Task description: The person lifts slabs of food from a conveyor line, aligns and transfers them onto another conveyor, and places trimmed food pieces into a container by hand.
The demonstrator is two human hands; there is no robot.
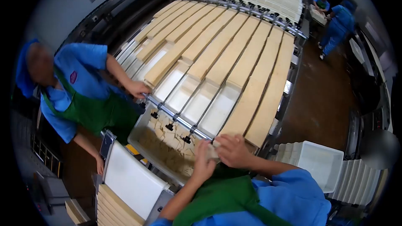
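Observation:
Long beige stacks [238, 44], seemingly of thin sheets, lie side by side in lanes split by thin metal rods. At the near end, my right hand [233, 151] curls its fingers over a pale beige piece [212, 152]. My left hand [204, 164] closes on the same piece from the left, thumb and fingers pointing up. Much of the piece is hidden by my fingers. Left of my hands and below the lanes is a grey bin [144, 140] with broken beige scraps [164, 150] in it.
A metal bar with black knobs [169, 127] crosses the lanes' near end. A co-worker [94, 96] stands at left, one hand on the bar. A white tray [320, 163] rests at right by stacked trays. A white belt [130, 180] lies lower left. Two people [337, 23] work behind.

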